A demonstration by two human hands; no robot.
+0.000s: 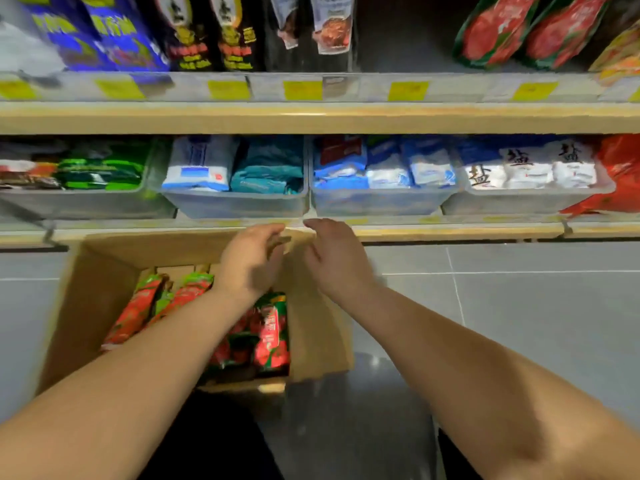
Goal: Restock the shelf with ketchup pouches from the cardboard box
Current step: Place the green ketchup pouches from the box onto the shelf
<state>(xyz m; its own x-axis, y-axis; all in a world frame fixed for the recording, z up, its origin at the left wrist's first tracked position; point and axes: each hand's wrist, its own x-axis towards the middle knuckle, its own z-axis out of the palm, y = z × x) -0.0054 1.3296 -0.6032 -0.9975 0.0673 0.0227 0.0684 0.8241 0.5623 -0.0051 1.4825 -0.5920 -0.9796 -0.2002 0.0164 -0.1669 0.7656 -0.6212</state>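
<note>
Brown cardboard box (100,278) holds red ketchup pouches (272,336) by its front edge. Our left hand (251,261) curls at its far right corner; we cannot tell if it grips. Our right hand (334,258) is loose, holding nothing. We are about to pick, so next we reach down for a pouch. The top shelf (381,116) has room, right of the middle.

The ketchup pouches (270,334) in the cardboard box (104,271) are partly hidden by the left forearm (156,348). The left hand (252,261) is blurred, so its grip cannot be told. The price labels (303,90) are blurred past reading.
</note>
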